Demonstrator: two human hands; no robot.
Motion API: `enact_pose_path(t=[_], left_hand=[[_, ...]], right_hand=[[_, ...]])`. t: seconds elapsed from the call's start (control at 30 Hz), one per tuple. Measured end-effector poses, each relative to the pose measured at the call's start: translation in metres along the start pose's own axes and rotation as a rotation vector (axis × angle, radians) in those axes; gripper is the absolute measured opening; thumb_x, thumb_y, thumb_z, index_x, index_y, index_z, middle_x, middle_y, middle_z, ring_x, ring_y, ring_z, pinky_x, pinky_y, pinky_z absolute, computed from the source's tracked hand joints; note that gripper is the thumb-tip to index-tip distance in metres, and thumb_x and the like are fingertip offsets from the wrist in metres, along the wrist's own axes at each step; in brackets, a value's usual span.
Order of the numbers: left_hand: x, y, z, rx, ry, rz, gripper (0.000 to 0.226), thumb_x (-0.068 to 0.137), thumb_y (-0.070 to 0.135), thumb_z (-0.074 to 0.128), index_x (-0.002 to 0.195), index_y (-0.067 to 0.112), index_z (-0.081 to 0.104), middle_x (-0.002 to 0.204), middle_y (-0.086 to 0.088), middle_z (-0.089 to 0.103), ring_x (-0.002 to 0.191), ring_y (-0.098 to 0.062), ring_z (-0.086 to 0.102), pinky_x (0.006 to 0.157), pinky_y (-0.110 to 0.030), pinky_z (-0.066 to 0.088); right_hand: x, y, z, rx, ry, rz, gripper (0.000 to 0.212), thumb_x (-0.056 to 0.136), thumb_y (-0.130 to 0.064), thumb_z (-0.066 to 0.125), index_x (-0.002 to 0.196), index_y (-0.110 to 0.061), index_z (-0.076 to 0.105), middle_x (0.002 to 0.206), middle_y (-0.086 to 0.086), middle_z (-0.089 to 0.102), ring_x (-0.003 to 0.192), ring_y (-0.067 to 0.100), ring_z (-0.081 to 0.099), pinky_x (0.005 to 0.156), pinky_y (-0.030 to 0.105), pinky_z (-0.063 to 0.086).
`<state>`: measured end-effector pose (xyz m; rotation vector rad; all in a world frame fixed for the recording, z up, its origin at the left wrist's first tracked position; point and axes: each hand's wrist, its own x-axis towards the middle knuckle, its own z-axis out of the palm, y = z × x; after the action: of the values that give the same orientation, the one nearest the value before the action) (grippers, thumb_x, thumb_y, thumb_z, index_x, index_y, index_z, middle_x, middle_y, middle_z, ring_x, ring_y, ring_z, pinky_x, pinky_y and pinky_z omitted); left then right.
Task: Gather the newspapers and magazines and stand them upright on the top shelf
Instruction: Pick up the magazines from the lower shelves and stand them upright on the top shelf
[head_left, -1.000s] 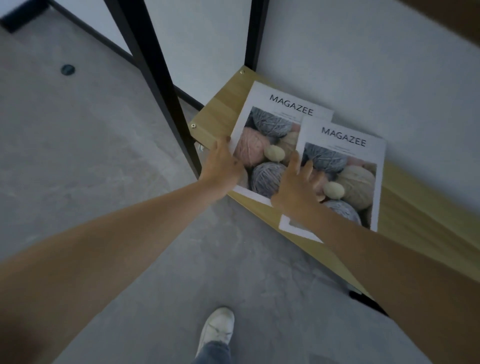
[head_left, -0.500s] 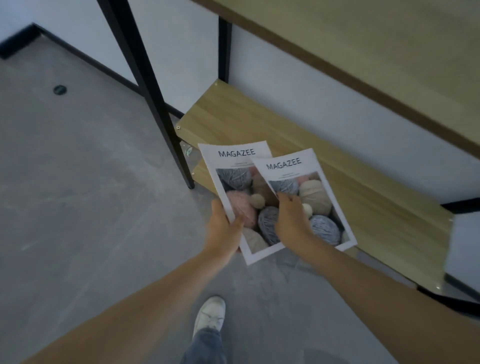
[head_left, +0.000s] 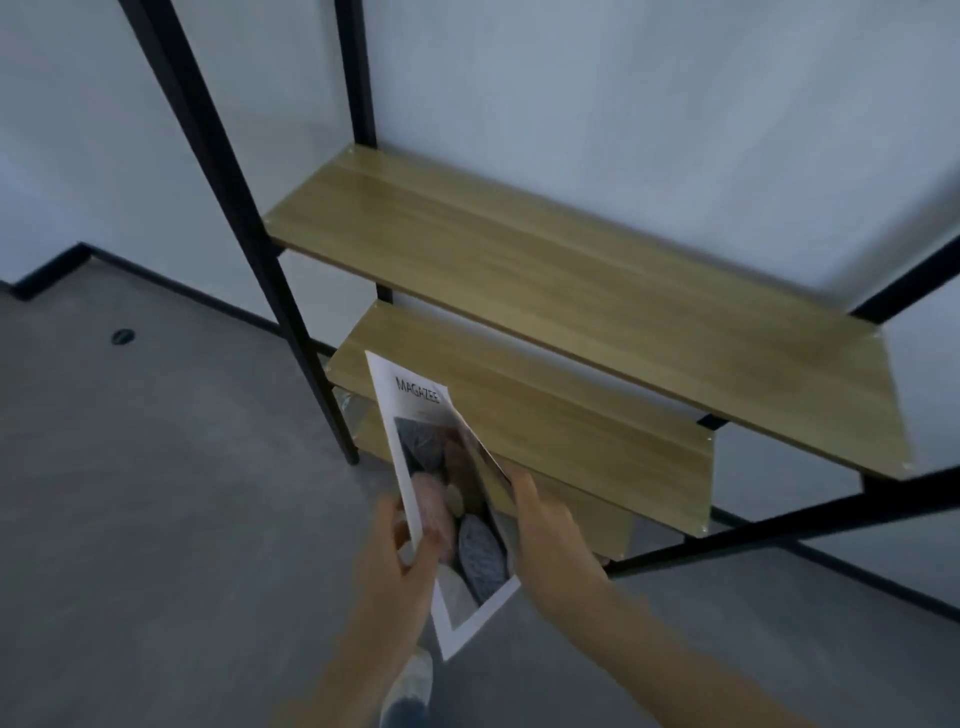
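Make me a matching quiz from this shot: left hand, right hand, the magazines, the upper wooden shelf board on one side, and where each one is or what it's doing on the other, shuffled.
Things
1. left hand
2. right hand
3. magazines
4. upper wooden shelf board

States
A. bare, nothing on it
B. grips the left edge of the cover
C. held tilted in the air, in front of the lower boards
D. holds the right side of the pair

Pairs: 1-B, 2-D, 3-C, 4-A

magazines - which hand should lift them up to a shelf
Left. The left hand pinches the magazines at their near edge; the right hand lies flatter on the far side.
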<state>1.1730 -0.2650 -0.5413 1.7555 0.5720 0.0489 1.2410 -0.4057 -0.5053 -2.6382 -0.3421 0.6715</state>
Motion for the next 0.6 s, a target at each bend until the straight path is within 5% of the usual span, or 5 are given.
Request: enact_pose_path(t=[0.2, 0.37, 0.6], left_hand=[[-0.066, 0.059, -0.034, 0.036, 0.041, 0.128, 0.03, 0.092, 0.011, 0.06, 0.091, 0.04, 0.05, 0.078, -0.002, 0.063, 0.068, -0.017, 0.062, 0.058, -0.036, 0.05], [-0.112, 0.123, -0.058, 0.093, 0.069, 0.293, 0.026, 0.093, 0.013, 0.058, 0.092, 0.037, 0.048, 0.08, 0.001, 0.063, 0.068, -0.007, 0.062, 0.056, -0.018, 0.048], [-0.158, 0.2, -0.083, 0.133, 0.108, 0.551, 0.029, 0.093, 0.016, 0.059, 0.104, 0.041, 0.05, 0.079, 0.005, 0.063, 0.068, -0.02, 0.062, 0.053, -0.034, 0.052]], right_hand=[[-0.088, -0.026, -0.067, 0.248, 0.105, -0.014, 0.05, 0.087, 0.008, 0.046, 0.13, -0.016, 0.036, 0.093, 0.004, 0.055, 0.082, 0.025, 0.058, 0.067, 0.037, 0.049], [-0.15, -0.047, -0.123, 0.349, 0.211, -0.044, 0.052, 0.092, 0.003, 0.045, 0.139, -0.018, 0.037, 0.111, 0.01, 0.062, 0.083, 0.019, 0.057, 0.071, 0.03, 0.053], [-0.229, -0.063, -0.189, 0.443, 0.433, -0.14, 0.052, 0.093, 0.007, 0.038, 0.135, -0.024, 0.041, 0.101, 0.0, 0.059, 0.074, 0.0, 0.054, 0.057, 0.008, 0.048]])
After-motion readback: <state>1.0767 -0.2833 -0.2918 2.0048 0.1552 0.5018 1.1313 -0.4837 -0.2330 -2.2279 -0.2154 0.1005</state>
